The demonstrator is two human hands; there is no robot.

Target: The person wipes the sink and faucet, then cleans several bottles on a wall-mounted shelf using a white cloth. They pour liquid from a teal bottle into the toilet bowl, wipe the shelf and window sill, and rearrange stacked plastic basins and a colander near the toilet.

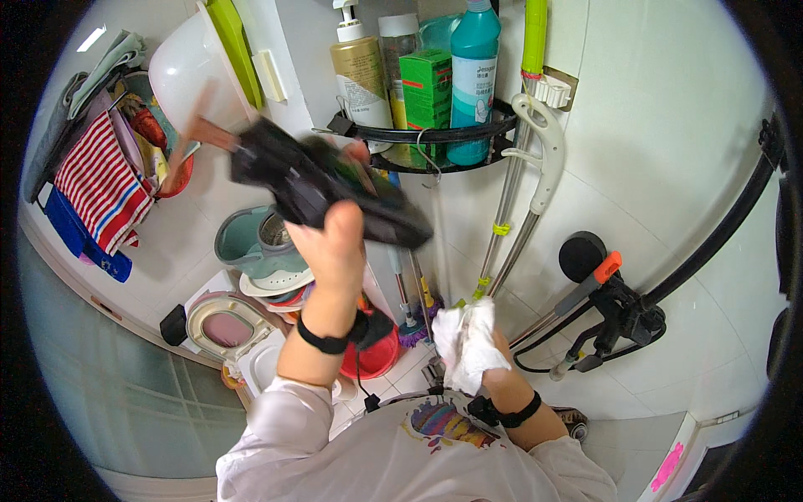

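My left hand is raised in front of the corner shelf and grips a long black item. Motion blurs that item, so its exact kind is unclear; a brown strip sticks out at its left end. My right hand is low, close to my shirt, closed around a crumpled white cloth that hides most of the fingers. Behind the black item, the black-railed corner shelf carries a gold pump bottle, a lidded container, a green box and a teal bottle.
A metal hook hangs on the shelf rail. Mop poles and a black shower fixture line the right wall. Leftward are hanging towels, a mop bucket, a toilet and a red bucket.
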